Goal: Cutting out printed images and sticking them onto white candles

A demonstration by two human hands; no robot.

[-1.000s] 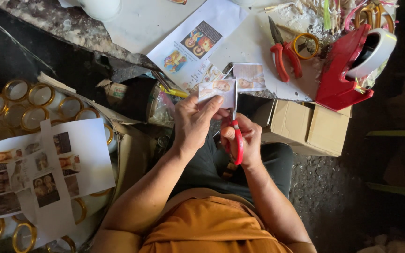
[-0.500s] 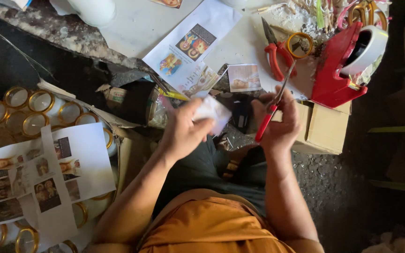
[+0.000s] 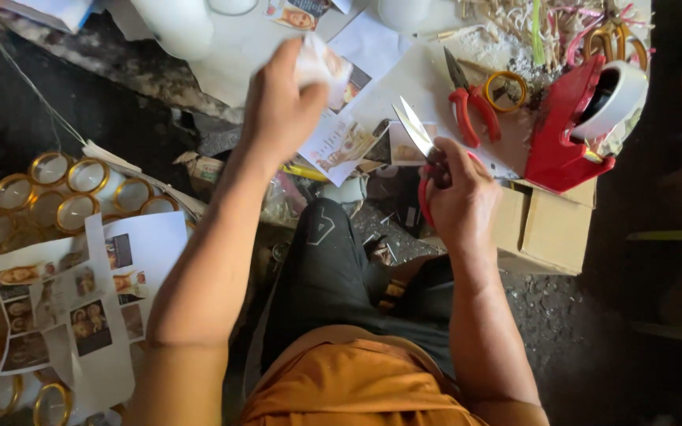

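The left hand point(image 3: 286, 99) is pinching a thin, floppy paper cutout point(image 3: 321, 65) at its edge, which looks easy to tear, while the right hand point(image 3: 455, 193) is gripping scissors point(image 3: 416, 130) by the red handle.

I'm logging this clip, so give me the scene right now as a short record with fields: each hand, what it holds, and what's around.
left hand: raised over the table, gripping a small paper cutout
right hand: holds red-handled scissors, blades open, pointing up-left
table: printed picture sheets, red pliers, red tape dispenser
under table edge: cardboard box
far left: gold-rimmed glass cups partly covered by a cut picture sheet
clothing: orange top, dark trousers
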